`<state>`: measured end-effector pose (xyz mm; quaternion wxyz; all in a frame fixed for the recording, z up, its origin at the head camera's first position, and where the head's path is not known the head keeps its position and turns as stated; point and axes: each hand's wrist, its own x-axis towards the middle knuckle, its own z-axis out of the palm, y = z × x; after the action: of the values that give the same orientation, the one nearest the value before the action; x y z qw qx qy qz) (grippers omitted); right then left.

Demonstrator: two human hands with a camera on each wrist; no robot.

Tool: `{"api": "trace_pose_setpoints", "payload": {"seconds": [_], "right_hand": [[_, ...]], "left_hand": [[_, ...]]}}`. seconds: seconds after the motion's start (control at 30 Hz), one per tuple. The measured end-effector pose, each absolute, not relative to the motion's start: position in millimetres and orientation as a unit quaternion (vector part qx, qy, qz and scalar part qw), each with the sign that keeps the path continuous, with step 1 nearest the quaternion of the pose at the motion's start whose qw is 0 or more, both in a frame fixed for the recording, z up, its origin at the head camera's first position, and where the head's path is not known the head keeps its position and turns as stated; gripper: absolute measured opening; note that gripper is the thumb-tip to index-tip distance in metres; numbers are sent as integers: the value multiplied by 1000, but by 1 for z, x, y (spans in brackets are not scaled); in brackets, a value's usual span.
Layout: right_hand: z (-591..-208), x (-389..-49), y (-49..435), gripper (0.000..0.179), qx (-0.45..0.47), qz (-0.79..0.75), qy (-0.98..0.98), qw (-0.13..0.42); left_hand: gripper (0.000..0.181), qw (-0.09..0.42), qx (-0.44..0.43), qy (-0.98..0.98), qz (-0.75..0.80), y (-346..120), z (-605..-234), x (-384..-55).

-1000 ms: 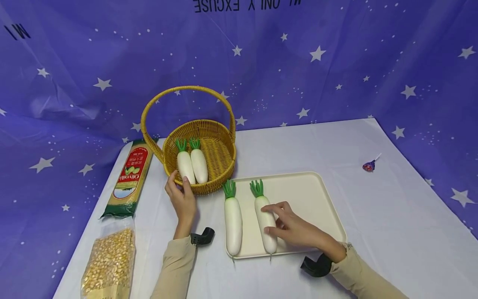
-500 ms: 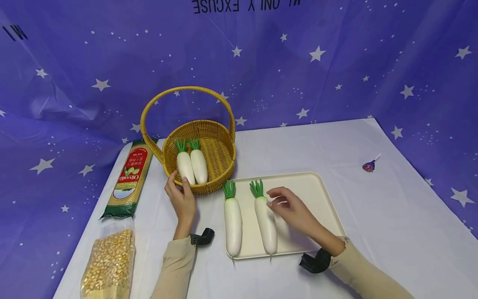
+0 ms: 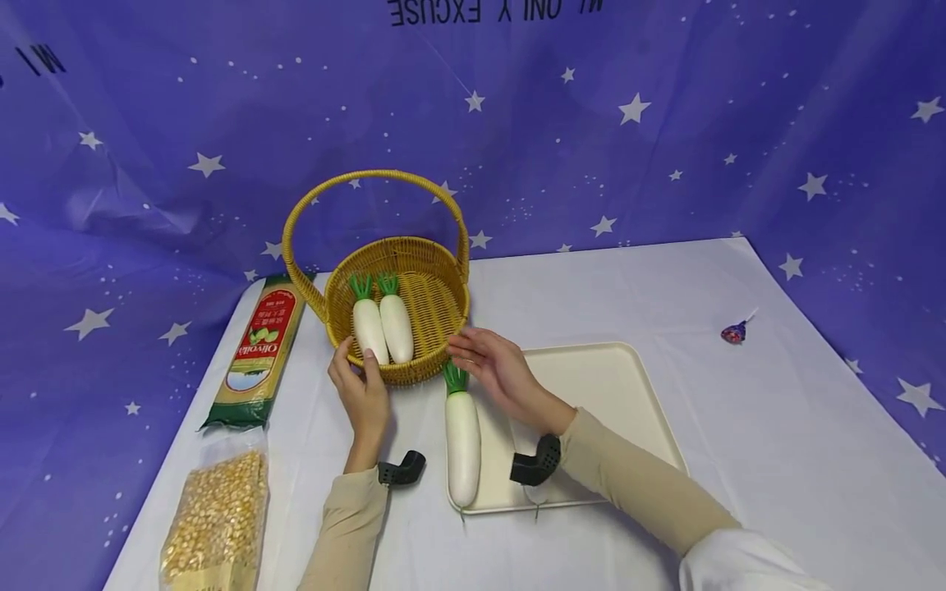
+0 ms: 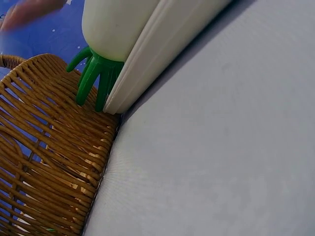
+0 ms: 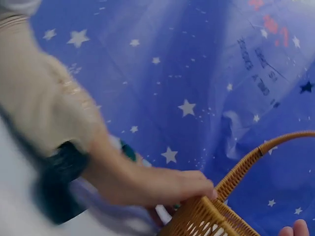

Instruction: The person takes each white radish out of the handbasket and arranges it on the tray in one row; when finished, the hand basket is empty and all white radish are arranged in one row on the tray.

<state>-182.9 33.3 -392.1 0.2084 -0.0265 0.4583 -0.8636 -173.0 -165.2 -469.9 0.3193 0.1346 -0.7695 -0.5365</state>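
On your desk (image 3: 628, 295), the basket (image 3: 436, 308) holds two radishes (image 3: 369, 328); the tray (image 3: 591, 394), nearer and rightward, bears another radish (image 3: 463, 451) at its left edge; the pasta packet (image 3: 254, 353) lies left of both, beyond the corn bag (image 3: 216, 517).

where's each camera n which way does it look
Head: on the head, facing forward and down at basket, tray and radishes; left hand and right hand show.
Left wrist: on that wrist, facing the basket's side and tray edge; blurred fingers show, owner unclear.
Right wrist: there, facing basket and backdrop; left forearm and lower-right fingers show.
Head and right wrist share left hand.
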Motion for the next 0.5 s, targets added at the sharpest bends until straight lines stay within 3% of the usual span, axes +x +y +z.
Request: {"api": "trace_pose_setpoints", "payload": {"seconds": [0.17,0.5], "right_hand": [[-386,-214,-2,47,-20,-894,403,196],[-388,-265,-45,40,9,-871,477,116]], "left_hand": [[44,320,134,-771,-534,-166,-470,-173],[43,320,134,-770,-535,-165,-466,-172]]}}
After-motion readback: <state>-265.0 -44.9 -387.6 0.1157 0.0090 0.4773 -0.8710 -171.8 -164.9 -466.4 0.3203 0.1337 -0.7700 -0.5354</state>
